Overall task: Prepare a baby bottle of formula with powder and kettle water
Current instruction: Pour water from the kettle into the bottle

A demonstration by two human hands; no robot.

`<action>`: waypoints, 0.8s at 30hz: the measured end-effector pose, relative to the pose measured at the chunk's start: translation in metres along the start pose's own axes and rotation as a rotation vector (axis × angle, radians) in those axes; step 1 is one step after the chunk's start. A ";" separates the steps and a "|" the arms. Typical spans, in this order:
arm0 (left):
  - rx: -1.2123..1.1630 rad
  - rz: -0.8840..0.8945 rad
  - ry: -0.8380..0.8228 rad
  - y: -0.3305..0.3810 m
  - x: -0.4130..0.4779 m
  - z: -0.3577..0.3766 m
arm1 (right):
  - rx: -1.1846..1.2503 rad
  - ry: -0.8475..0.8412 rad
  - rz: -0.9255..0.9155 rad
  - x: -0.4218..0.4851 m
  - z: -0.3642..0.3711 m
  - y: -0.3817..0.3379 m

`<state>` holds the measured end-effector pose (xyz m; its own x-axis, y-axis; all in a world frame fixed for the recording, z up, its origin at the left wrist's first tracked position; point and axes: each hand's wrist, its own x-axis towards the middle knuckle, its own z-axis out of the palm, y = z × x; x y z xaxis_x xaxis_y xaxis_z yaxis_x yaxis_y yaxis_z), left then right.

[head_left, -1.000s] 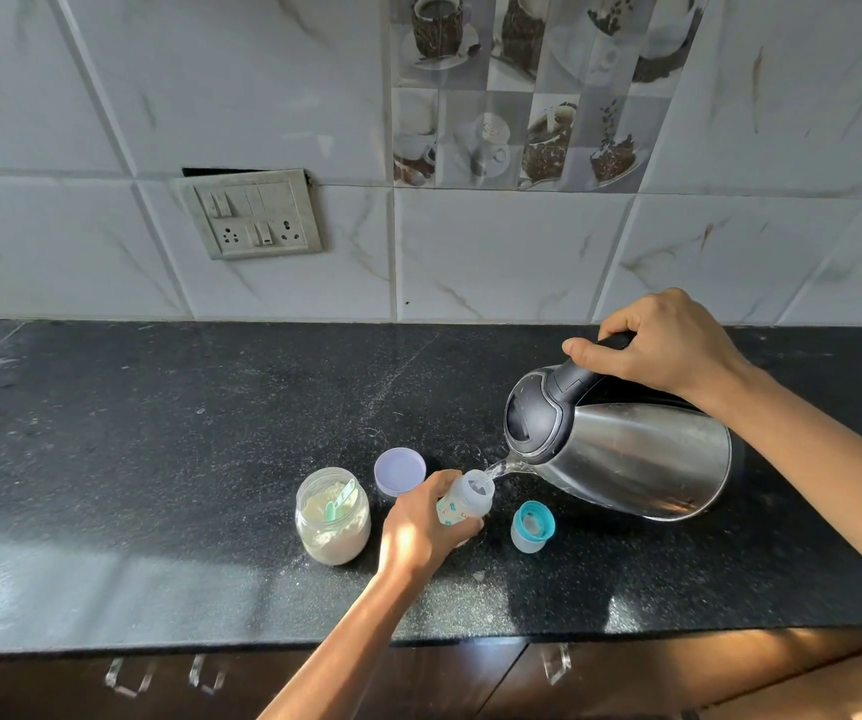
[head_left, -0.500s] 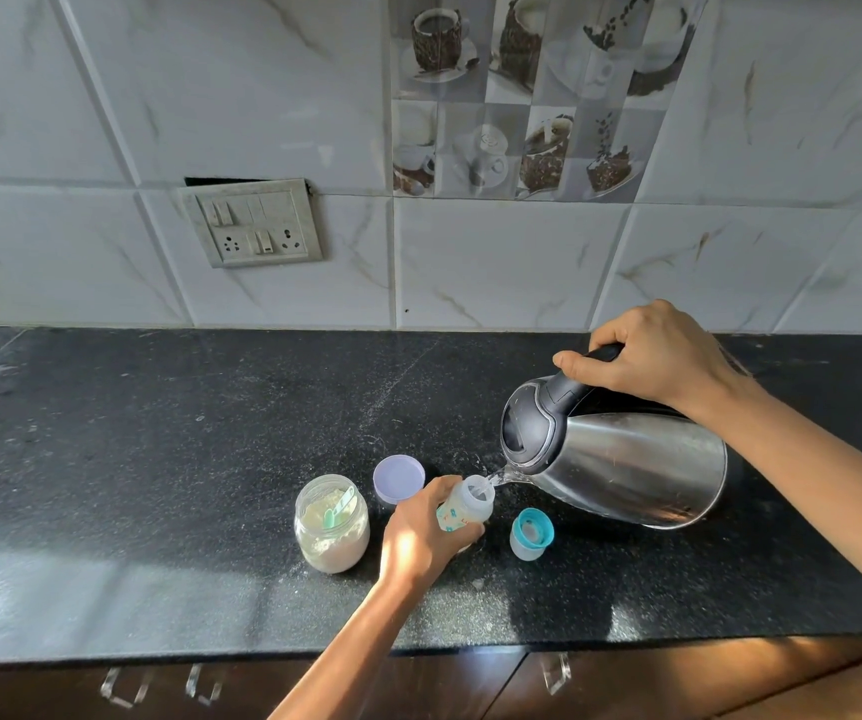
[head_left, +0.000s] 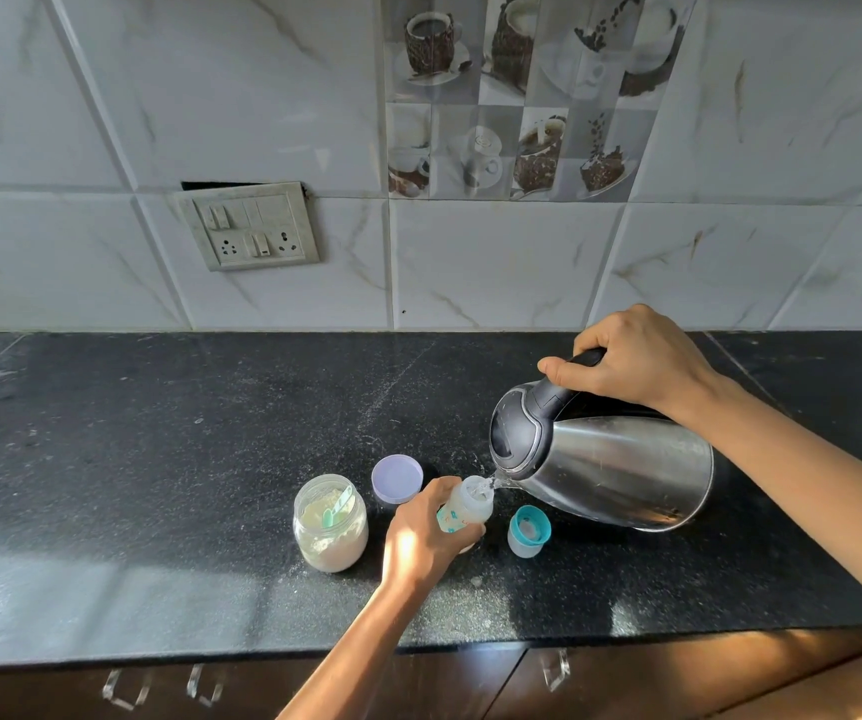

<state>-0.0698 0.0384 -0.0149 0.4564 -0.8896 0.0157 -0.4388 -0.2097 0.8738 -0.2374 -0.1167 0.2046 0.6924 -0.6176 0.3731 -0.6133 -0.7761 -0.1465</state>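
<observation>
A small clear baby bottle [head_left: 466, 507] with teal print stands on the black counter [head_left: 158, 459], gripped by my left hand [head_left: 426, 537]. My right hand [head_left: 631, 358] grips the black handle of a steel kettle [head_left: 610, 467], tilted to the left. Its spout is at the bottle's mouth and water runs in. Left of the bottle stands an open glass jar of white powder [head_left: 331, 522] with a teal scoop [head_left: 339, 507] inside. The jar's lilac lid [head_left: 396, 478] lies behind it. The bottle's teal-ringed cap [head_left: 528, 531] sits to the right.
A switch and socket plate [head_left: 251, 226] is on the tiled wall at the back left. Cabinet doors with handles [head_left: 122, 688] run under the counter's front edge. Spilled powder specks dot the counter around the bottle.
The hands, kettle and bottle keep their places; water continues to run from the spout into the bottle. The view has shifted slightly.
</observation>
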 end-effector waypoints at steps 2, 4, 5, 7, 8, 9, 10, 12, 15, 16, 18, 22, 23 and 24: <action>-0.017 -0.001 0.004 0.001 -0.001 0.001 | 0.010 -0.001 0.005 -0.001 -0.001 -0.001; -0.028 0.004 0.007 0.001 -0.001 0.002 | 0.013 -0.002 0.003 -0.002 -0.001 -0.001; -0.029 0.007 0.009 0.001 -0.001 0.002 | 0.015 0.000 0.003 -0.002 0.000 -0.001; -0.033 0.011 0.014 0.002 -0.002 0.002 | 0.014 0.007 0.000 -0.003 0.001 0.001; -0.039 0.013 0.017 0.002 -0.003 0.002 | 0.011 0.015 -0.001 -0.003 0.001 0.001; -0.046 0.014 0.018 0.003 -0.003 0.002 | 0.008 0.025 0.000 -0.004 0.002 0.003; -0.054 0.014 0.017 0.004 -0.004 0.002 | 0.009 0.037 0.000 -0.004 0.002 0.004; -0.073 0.010 0.021 0.005 -0.006 0.001 | 0.030 0.060 0.002 -0.006 0.002 0.008; -0.101 0.002 0.026 0.008 -0.008 0.001 | 0.077 0.081 0.017 -0.009 0.000 0.013; -0.108 0.000 0.026 0.009 -0.008 0.001 | 0.090 0.084 0.024 -0.010 0.000 0.014; -0.128 -0.002 0.029 0.010 -0.009 0.002 | 0.117 0.088 0.052 -0.012 -0.002 0.014; -0.166 0.007 0.051 0.011 -0.009 0.004 | 0.185 0.091 0.102 -0.018 -0.005 0.016; -0.177 0.009 0.052 0.011 -0.009 0.004 | 0.202 0.088 0.117 -0.019 -0.006 0.017; -0.189 0.013 0.051 0.011 -0.010 0.005 | 0.220 0.088 0.133 -0.021 -0.006 0.018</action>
<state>-0.0826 0.0428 -0.0075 0.4925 -0.8690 0.0483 -0.2942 -0.1140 0.9489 -0.2651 -0.1173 0.1998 0.5696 -0.7102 0.4137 -0.5932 -0.7036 -0.3912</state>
